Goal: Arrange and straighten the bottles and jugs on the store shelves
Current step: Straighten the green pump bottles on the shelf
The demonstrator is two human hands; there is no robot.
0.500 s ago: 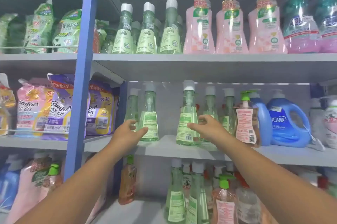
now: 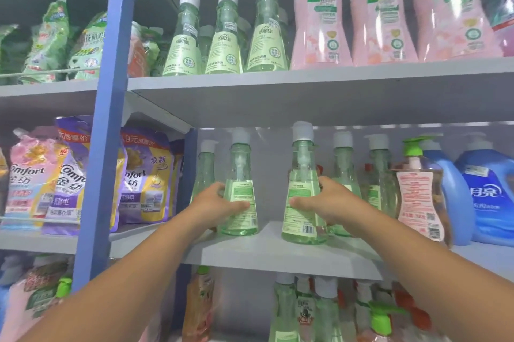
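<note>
1. Left hand point(image 2: 215, 206) gripped the left green pump bottle point(image 2: 239, 194) low on its body, thumb across the back label, fingers curled round the far side
2. Right hand point(image 2: 324, 204) held the right green pump bottle point(image 2: 304, 191) likewise (thumb on the label)
3. Both bottles stood upright near the front edge of the middle shelf point(image 2: 278, 254), apart from each other, back labels facing out
4. Step judged in hand: facing and aligning this pair
5. Next move probably called for turning each bottle front-out, as with the green bottles point(image 2: 225, 35) above, and closing the gap
</note>
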